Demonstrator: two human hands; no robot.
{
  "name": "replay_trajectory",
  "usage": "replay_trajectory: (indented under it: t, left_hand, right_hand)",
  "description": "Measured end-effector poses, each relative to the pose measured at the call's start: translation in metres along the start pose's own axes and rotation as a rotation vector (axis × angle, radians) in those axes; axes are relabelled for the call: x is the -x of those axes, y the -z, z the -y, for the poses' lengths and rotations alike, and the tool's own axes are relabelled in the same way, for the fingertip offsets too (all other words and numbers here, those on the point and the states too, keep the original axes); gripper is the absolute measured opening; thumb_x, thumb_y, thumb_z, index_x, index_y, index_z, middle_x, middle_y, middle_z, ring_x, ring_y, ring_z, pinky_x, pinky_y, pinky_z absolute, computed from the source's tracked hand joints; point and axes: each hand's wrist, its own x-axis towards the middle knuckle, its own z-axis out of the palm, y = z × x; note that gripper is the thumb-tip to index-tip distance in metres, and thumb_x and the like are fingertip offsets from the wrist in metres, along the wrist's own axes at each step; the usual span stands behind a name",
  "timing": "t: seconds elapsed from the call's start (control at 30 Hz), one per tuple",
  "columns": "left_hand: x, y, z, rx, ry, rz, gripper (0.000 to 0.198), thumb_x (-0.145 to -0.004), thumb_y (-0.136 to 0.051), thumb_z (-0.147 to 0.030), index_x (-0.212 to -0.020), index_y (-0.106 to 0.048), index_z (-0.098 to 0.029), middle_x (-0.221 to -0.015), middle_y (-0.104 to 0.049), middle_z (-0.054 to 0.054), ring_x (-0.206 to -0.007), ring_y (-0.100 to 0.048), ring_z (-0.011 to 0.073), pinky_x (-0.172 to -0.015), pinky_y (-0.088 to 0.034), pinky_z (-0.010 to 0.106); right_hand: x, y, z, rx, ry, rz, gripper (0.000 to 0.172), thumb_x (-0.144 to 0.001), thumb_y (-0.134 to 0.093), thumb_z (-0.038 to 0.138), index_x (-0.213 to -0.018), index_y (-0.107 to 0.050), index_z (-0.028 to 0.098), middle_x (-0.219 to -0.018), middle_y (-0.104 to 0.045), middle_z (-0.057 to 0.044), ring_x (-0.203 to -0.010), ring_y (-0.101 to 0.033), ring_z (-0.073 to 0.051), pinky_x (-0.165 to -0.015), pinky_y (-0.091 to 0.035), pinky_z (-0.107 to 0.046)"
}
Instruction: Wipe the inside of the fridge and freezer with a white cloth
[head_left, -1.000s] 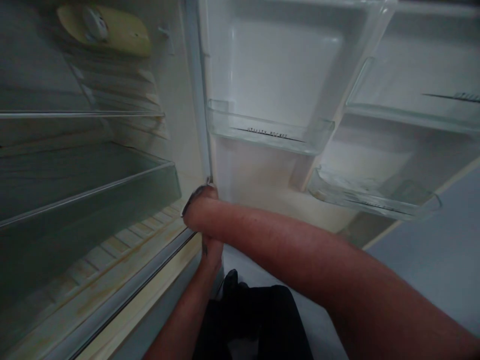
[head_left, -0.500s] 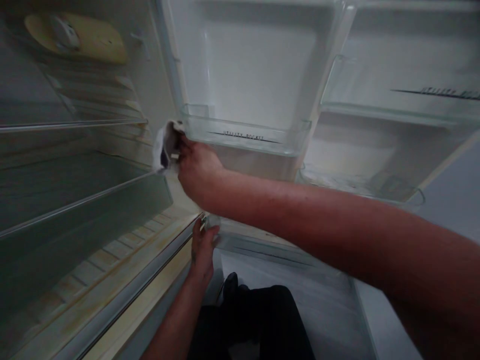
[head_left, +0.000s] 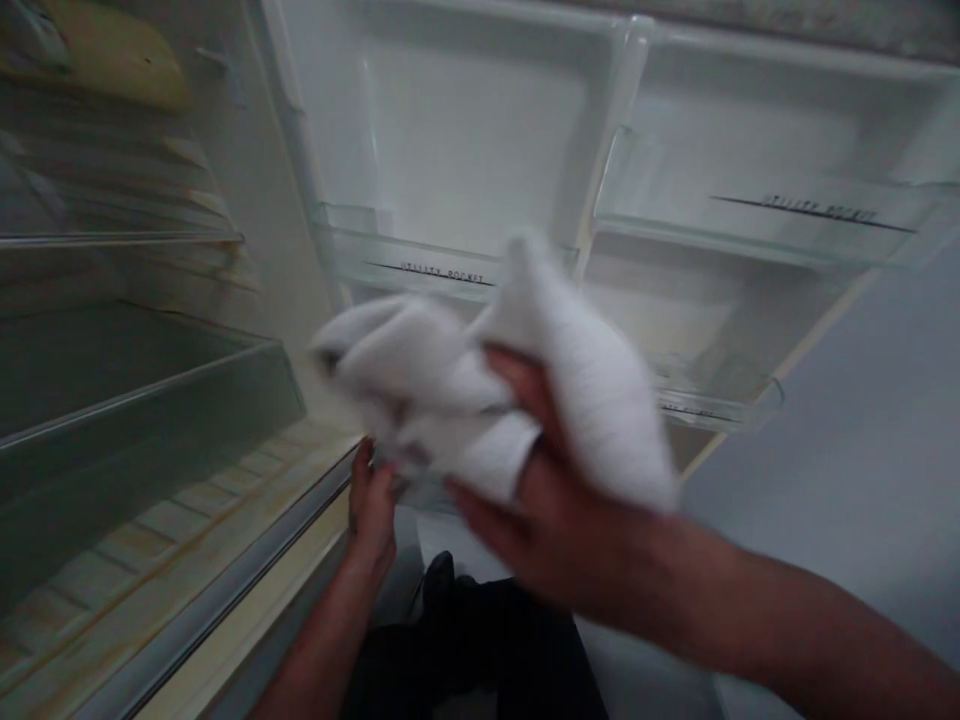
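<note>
My right hand (head_left: 559, 520) is closed round a crumpled white cloth (head_left: 495, 375), holding it up in front of the open refrigerator door. The cloth is blurred by motion and hides part of the door's lower shelves. Lower down, my left hand (head_left: 373, 505) rests on the bottom front edge of the refrigerator cabinet (head_left: 225, 590), near the door hinge, its fingers curled over the edge. A clear door shelf marked "utility pocket" (head_left: 420, 265) lies just behind the cloth.
The refrigerator's glass shelves (head_left: 120, 240) and a clear drawer (head_left: 150, 420) are at the left. A second door pocket (head_left: 787, 215) is at the upper right, another clear bin (head_left: 720, 400) below it. A grey floor (head_left: 862, 450) spreads right. Dark clothing (head_left: 480, 650) shows below.
My right hand has pulled back from the hinge side of the door shelf toward me, and the cloth now shows large and unfolded. The view has shifted right. My left hand stays on the cabinet edge.
</note>
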Motion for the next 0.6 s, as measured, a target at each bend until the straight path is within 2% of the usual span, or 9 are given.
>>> replay_trajectory:
  t: [0.07,0.1,0.17,0.23,0.27,0.43,0.6]
  left_hand:
    - [0.000,-0.001,0.002,0.017,0.051,-0.041,0.063,-0.073,-0.073,-0.041,-0.134,-0.061,-0.033,-0.127,-0.068,0.002,-0.106,-0.066,0.0192,-0.079,-0.056,0.029]
    - [0.000,-0.001,0.002,0.025,0.074,-0.052,0.066,-0.071,-0.072,-0.041,-0.135,-0.061,-0.033,-0.127,-0.068,0.001,-0.105,-0.066,0.0182,-0.077,-0.054,0.027]
    - [0.001,-0.002,0.001,0.033,0.099,-0.052,0.069,-0.069,-0.071,-0.042,-0.136,-0.061,-0.034,-0.129,-0.068,0.001,-0.103,-0.065,0.0169,-0.075,-0.053,0.026]
    - [0.001,-0.002,0.000,0.028,0.105,-0.030,0.069,-0.069,-0.070,-0.042,-0.136,-0.061,-0.034,-0.133,-0.067,0.000,-0.106,-0.064,0.0166,-0.075,-0.052,0.025]
    - [0.001,-0.002,-0.001,0.022,0.105,-0.015,0.068,-0.069,-0.069,-0.043,-0.136,-0.062,-0.034,-0.134,-0.067,0.000,-0.108,-0.064,0.0169,-0.076,-0.052,0.025]
    - [0.001,0.002,-0.003,0.004,0.104,0.037,0.061,-0.071,-0.070,-0.044,-0.131,-0.065,-0.033,-0.132,-0.069,0.000,-0.111,-0.064,0.0187,-0.079,-0.053,0.027]
    - [0.001,0.002,-0.003,0.007,0.098,0.033,0.062,-0.071,-0.069,-0.044,-0.131,-0.064,-0.031,-0.127,-0.070,0.001,-0.106,-0.066,0.0199,-0.081,-0.053,0.030]
  right_hand:
    - [0.006,0.030,-0.039,0.057,-0.141,-0.007,0.049,-0.097,-0.069,0.043,-0.140,-0.065,0.019,-0.151,-0.057,-0.015,-0.144,-0.051,-0.041,-0.122,-0.043,-0.062]
    - [0.004,0.040,-0.058,0.030,-0.175,0.070,0.056,-0.094,-0.071,0.051,-0.141,-0.065,0.022,-0.149,-0.058,-0.013,-0.143,-0.052,-0.042,-0.121,-0.043,-0.065]
    - [-0.002,0.048,-0.090,-0.050,-0.198,0.304,0.062,-0.089,-0.074,0.062,-0.140,-0.067,0.027,-0.142,-0.063,-0.010,-0.136,-0.057,-0.040,-0.117,-0.045,-0.065]
    - [-0.007,0.046,-0.108,-0.103,-0.165,0.491,0.065,-0.083,-0.079,0.062,-0.137,-0.069,0.027,-0.136,-0.067,-0.009,-0.131,-0.060,-0.038,-0.116,-0.047,-0.063]
    - [-0.009,0.044,-0.113,-0.108,-0.139,0.534,0.064,-0.081,-0.081,0.060,-0.135,-0.070,0.027,-0.135,-0.067,-0.009,-0.131,-0.059,-0.038,-0.117,-0.045,-0.063]
    - [-0.008,0.043,-0.122,-0.190,-0.041,0.577,0.049,-0.080,-0.083,0.056,-0.118,-0.076,0.026,-0.129,-0.067,-0.008,-0.132,-0.058,-0.036,-0.120,-0.043,-0.058]
    - [-0.006,0.039,-0.133,-0.287,-0.017,0.535,0.051,-0.080,-0.083,0.053,-0.124,-0.075,0.029,-0.130,-0.067,-0.006,-0.132,-0.057,-0.032,-0.119,-0.045,-0.053]
